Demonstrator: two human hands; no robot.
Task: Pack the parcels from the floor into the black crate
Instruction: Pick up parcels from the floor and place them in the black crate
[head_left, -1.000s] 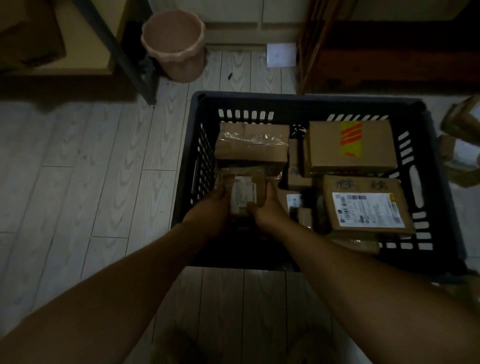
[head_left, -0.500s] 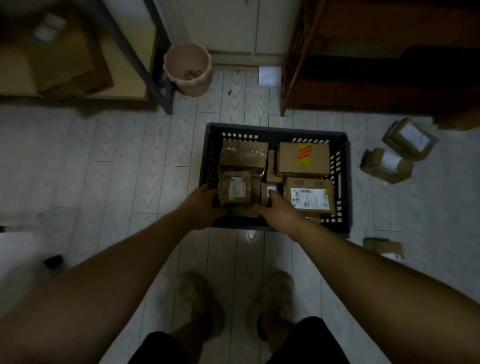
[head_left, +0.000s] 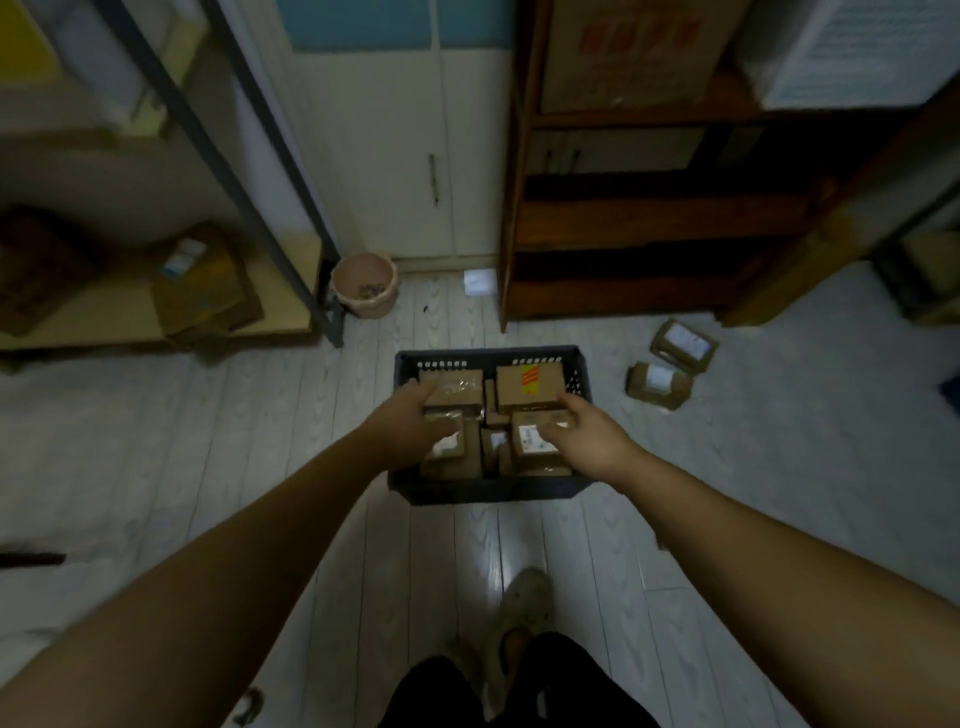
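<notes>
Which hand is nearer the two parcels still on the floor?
Right. The right hand is over the black crate's right side, toward the two floor parcels; the left hand is over its left side, farther away.

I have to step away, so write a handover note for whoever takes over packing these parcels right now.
Left hand: open, empty, over the left side of the black crate.
Right hand: open, empty, over the right side of the crate.
Done: the crate holds several parcels, among them a box with an orange label at the back right.
Left: two parcels lie on the floor right of the crate, by the wooden shelf. Pick them up and fit them in. The crate looks nearly full, so they may need stacking on top.
</notes>
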